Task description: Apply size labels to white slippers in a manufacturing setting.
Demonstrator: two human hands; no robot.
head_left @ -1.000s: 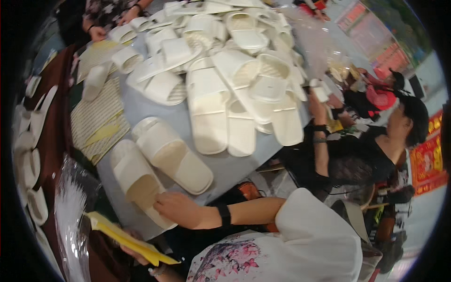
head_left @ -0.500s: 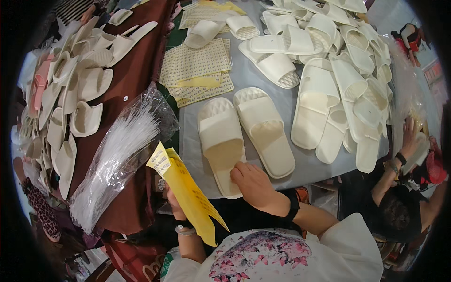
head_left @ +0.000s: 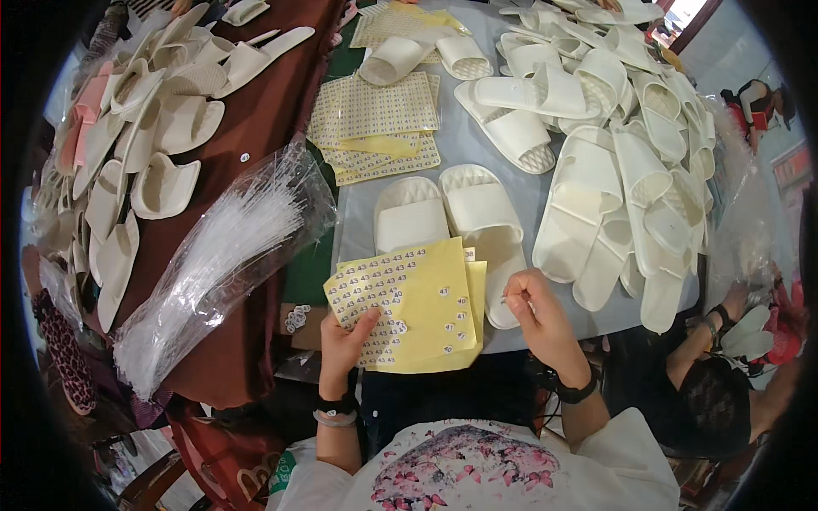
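My left hand [head_left: 348, 345] grips several yellow sticker sheets [head_left: 439, 272], its thumb on top. Rows of small round labels cover the left part of the top sheet; its right part has only a few. My right hand [head_left: 543, 319] is raised just right of the sheets, thumb and fingertips pinched together; whatever is between them is too small to make out. Behind the sheets lie two cream slide slippers side by side. The left slipper [head_left: 411, 226] is partly covered by the sheets, and the right slipper [head_left: 484, 209] shows more of its length.
A heap of cream slippers [head_left: 579, 175] fills the table's right side. More sticker sheets [head_left: 383, 106] lie at the back. Left stands a clear bag of thin plastic strands [head_left: 230, 247], beyond it another slipper pile [head_left: 162, 123]. A person [head_left: 716, 358] sits at the right.
My left hand has turned the sticker sheets face up and brought them over the slippers. My right hand has left the left slipper and moved right, fingers now pinched.
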